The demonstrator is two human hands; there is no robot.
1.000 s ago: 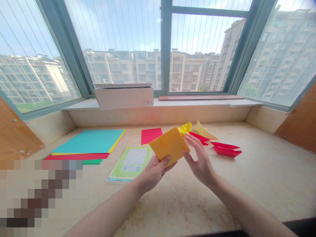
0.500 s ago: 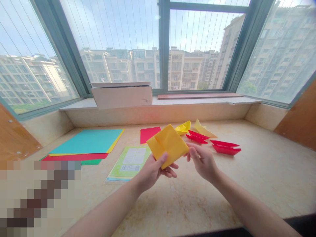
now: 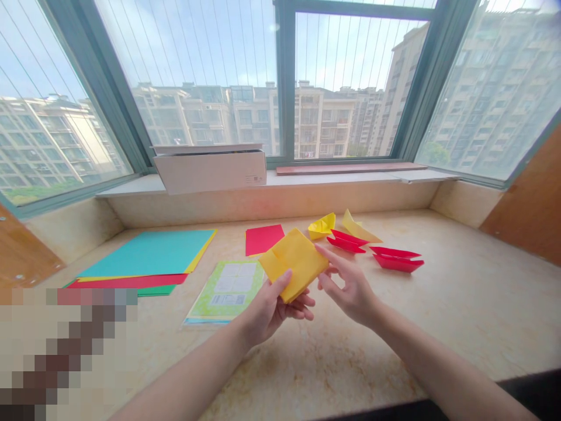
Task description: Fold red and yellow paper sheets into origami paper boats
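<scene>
A square of folded yellow paper (image 3: 295,263), its layers showing along the lower right edge, is tilted above the countertop. My left hand (image 3: 274,307) grips its lower corner, thumb on the front face and the other fingers underneath. At the right corner, the index finger of my right hand (image 3: 348,286) touches the paper's edge. The right thumb is apart from that finger, below the corner. Beyond the hands stand a yellow folded paper boat (image 3: 322,226), a red paper boat (image 3: 348,241) and another red paper boat (image 3: 397,259).
A pale yellow folded paper (image 3: 362,228) lies behind the boats. Red paper (image 3: 264,240) and a green-patterned paper packet (image 3: 228,286) lie left of centre. Large coloured sheets (image 3: 151,251) are stacked farther left. A white box (image 3: 210,171) sits on the window ledge.
The index finger of my right hand has moved up along the paper's right edge, and the thumb has come away from the corner. My left hand keeps its grip.
</scene>
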